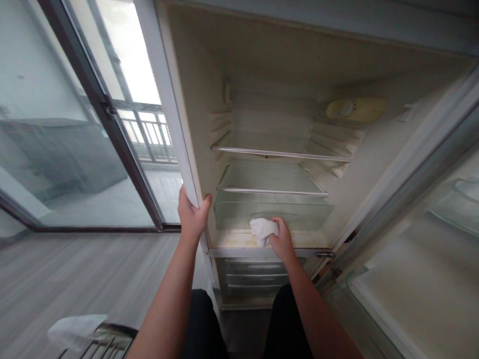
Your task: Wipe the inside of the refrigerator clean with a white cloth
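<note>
My right hand (pixel 283 240) is closed on a white cloth (pixel 263 230). It holds the cloth at the bottom front of the open refrigerator compartment, in front of a clear drawer (pixel 239 212). Yellowish stains mark the compartment floor (pixel 232 240) beside the cloth. My left hand (pixel 194 212) grips the left side wall (pixel 187 164) of the refrigerator, thumb inside and fingers outside. Two glass shelves with pale front trims, an upper shelf (pixel 280 152) and a lower shelf (pixel 273 191), are above the drawer.
The refrigerator door (pixel 419 279) stands open on the right. Below is a freezer section (pixel 258 281) with clear-fronted drawers. A yellowish lamp housing (pixel 355 109) is on the inner right wall. At left are a sliding glass door (pixel 108 107) and a slatted seat (pixel 108 344) carrying a whitish sheet (pixel 77 329).
</note>
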Tool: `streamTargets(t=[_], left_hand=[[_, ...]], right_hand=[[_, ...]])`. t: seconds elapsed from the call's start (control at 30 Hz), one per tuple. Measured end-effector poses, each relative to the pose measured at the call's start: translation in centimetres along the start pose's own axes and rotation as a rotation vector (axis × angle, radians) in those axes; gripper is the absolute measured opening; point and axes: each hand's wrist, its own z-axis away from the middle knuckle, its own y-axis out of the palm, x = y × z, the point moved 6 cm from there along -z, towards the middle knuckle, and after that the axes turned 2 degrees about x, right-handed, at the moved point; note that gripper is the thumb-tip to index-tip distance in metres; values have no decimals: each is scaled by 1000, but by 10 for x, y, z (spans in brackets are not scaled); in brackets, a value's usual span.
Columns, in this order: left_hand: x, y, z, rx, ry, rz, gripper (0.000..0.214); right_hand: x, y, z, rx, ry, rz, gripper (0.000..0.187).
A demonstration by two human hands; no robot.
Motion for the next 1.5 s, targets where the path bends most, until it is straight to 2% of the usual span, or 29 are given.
streamTargets(t=[0.23, 0.43, 0.57, 0.63, 0.7, 0.77, 0.8, 0.83, 0.97, 1.03, 1.17, 1.23, 1.4, 1.5], left_hand=[[0, -1, 1, 3, 6, -19, 61], [-2, -1, 0, 6, 6, -27, 60], [-3, -1, 0, 5, -9, -20, 61], [-3, -1, 0, 9, -7, -12, 60], [-4, -1, 0, 11, -1, -5, 58], [-5, -1, 1, 15, 5, -3, 58], [-4, -1, 1, 15, 5, -4, 58], [-4, -1, 1, 15, 5, -5, 58], [-3, -1, 1, 11, 0, -7, 56], [-2, 0, 1, 13, -5, -11, 55], [-2, 0, 1, 16, -1, -8, 56], [-1, 0, 2, 18, -2, 0, 59], [0, 0, 2, 13, -11, 15, 61], [-1, 0, 2, 8, -14, 17, 60]], right_hand=[[-11, 9, -22, -12, 16, 37, 47], [-12, 12, -41, 90, 14, 94, 46], [-12, 16, -43, 96, 49, 54, 49], [-11, 19, -37, 79, 69, 28, 55], [-6, 18, -28, -8, 55, 19, 59], [4, 14, -16, -120, -14, 43, 63], [10, 14, -9, -132, -65, 71, 64], [17, 18, -2, -98, -120, 111, 63], [38, 46, 33, 214, -257, 331, 61], [44, 54, 47, 252, -285, 415, 64], [48, 60, 59, 243, -348, 472, 61], [49, 58, 60, 198, -385, 453, 61], [57, 42, 68, 65, -532, 251, 32], [51, 37, 68, 45, -475, 232, 30]])
